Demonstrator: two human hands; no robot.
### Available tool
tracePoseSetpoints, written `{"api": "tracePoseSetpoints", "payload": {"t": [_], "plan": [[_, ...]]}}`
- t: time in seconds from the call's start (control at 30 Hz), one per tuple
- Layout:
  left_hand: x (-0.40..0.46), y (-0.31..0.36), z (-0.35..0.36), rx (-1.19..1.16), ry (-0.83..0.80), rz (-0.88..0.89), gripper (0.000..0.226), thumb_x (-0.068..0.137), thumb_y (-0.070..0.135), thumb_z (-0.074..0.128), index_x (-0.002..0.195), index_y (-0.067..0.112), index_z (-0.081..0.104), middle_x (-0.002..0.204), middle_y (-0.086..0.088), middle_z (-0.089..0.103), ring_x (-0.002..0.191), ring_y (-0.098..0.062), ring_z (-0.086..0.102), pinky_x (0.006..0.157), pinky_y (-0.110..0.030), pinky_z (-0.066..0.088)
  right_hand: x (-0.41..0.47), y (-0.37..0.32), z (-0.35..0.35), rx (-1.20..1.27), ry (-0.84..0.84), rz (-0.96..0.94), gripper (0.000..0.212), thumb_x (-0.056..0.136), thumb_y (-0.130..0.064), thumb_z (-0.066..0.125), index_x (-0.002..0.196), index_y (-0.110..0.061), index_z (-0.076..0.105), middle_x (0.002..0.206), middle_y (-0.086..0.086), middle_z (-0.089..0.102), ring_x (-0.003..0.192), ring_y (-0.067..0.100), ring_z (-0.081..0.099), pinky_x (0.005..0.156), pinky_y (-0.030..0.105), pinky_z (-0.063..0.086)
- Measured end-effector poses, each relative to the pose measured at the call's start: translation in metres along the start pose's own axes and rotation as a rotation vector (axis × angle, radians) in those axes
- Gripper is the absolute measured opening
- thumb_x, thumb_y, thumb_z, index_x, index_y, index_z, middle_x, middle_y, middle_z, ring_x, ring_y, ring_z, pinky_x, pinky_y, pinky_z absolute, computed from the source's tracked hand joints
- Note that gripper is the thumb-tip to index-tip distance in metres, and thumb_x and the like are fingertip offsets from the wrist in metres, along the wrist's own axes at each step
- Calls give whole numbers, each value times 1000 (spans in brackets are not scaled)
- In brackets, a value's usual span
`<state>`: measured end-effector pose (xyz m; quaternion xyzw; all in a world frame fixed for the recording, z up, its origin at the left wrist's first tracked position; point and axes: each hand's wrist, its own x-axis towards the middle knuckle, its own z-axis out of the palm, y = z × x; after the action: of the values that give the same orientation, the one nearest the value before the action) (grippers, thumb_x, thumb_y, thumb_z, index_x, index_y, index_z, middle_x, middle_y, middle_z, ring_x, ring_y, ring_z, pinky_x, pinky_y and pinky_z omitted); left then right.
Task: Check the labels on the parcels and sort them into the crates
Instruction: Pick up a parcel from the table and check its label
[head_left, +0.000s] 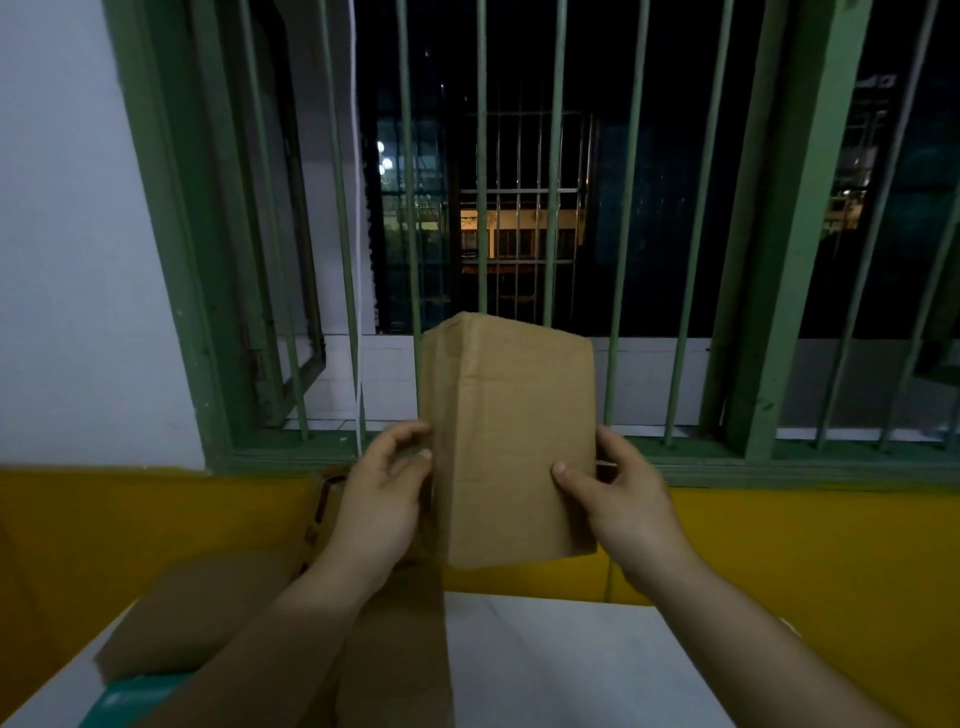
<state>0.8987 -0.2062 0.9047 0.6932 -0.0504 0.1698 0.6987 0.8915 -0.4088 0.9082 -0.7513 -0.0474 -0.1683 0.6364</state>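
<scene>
A plain brown cardboard parcel (511, 441) is held upright in the air in front of the window, its long side vertical. My left hand (382, 496) grips its left edge with curled fingers and thumb. Over on the parcel's right edge my right hand (621, 499) holds it, thumb pressed on the front face. No label shows on the faces turned toward me. Below my left arm lie more brown cardboard boxes (223, 613), one with printed marks (324, 512) standing behind my left hand.
A white table surface (571, 670) lies below the parcel. A teal object (135, 699) peeks out at the lower left. Yellow wall band (831, 561) runs behind the table. Green window bars (556, 156) and frame fill the upper view, darkness outside.
</scene>
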Motion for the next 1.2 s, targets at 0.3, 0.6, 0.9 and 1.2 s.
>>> {"api": "tracePoseSetpoints", "payload": {"t": [0.3, 0.6, 0.9, 1.2], "plan": [[-2, -2, 0, -22, -73, -75, 38, 98, 38, 46, 134, 32, 53, 117, 7, 67, 108, -15, 62, 94, -39, 49, -3, -4, 2, 11, 6, -133, 39, 98, -15, 53, 116, -48, 47, 108, -18, 57, 97, -5, 53, 85, 21, 42], [-2, -3, -1, -82, -19, -94, 23, 99, 36, 43, 111, 40, 63, 109, 5, 70, 104, -18, 64, 90, -39, 49, -5, -4, 4, 33, -27, -138, 35, 101, -24, 46, 118, -54, 44, 132, -10, 53, 116, 4, 51, 98, 29, 45], [2, -7, -2, -166, 35, -294, 45, 100, 53, 31, 121, 27, 60, 117, -8, 66, 110, -28, 60, 101, -52, 44, -6, 1, 6, 168, -69, 76, 47, 102, -38, 38, 148, -38, 31, 145, -3, 46, 130, 20, 46, 103, 43, 46], [-4, -8, 3, 49, 98, -33, 25, 102, 15, 42, 99, 31, 61, 110, 3, 63, 95, -13, 61, 80, -33, 50, -6, 1, 0, 162, -104, 32, 54, 88, -31, 66, 138, -32, 46, 116, -12, 60, 93, 2, 62, 77, 22, 51]]}}
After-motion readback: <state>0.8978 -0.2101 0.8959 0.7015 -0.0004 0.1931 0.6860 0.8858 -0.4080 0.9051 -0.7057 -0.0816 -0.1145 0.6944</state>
